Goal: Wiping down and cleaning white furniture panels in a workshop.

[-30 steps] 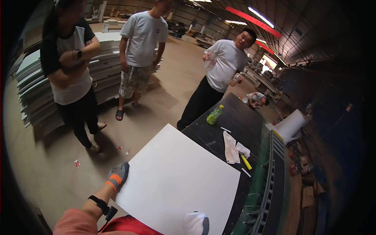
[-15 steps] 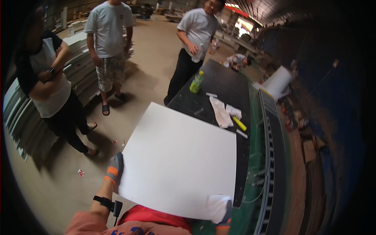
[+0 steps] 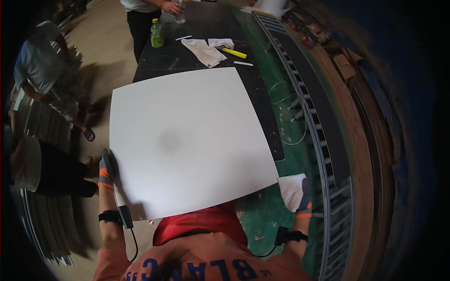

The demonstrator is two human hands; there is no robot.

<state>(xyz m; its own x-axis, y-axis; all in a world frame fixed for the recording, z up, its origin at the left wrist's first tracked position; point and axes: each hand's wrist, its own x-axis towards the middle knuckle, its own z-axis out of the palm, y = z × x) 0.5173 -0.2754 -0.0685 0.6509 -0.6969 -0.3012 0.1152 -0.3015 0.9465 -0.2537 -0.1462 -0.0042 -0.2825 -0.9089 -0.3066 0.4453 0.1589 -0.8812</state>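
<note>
A large white square panel [image 3: 187, 140] lies over the near part of the black table [image 3: 201, 18], its near edge by my waist. My left hand [image 3: 106, 168], in a grey and orange glove, holds the panel's left edge; some of its fingers are hidden. Beyond the panel's near right corner, my right hand [image 3: 305, 199], gloved the same way, is closed on a white cloth [image 3: 291, 191]. That cloth hangs beside the corner.
On the table's far part lie crumpled cloths [image 3: 204, 52], a yellow tool [image 3: 234, 53] and a green bottle [image 3: 157, 33]. A person's hand [image 3: 172, 8] touches a clear bottle [image 3: 180, 13]. Two people stand at left. A roller conveyor [image 3: 304, 89] runs along the right.
My view has turned to the right. My right hand with the cloth has moved from the panel's near right corner out to the right, off the panel. My left hand stays at the left edge.
</note>
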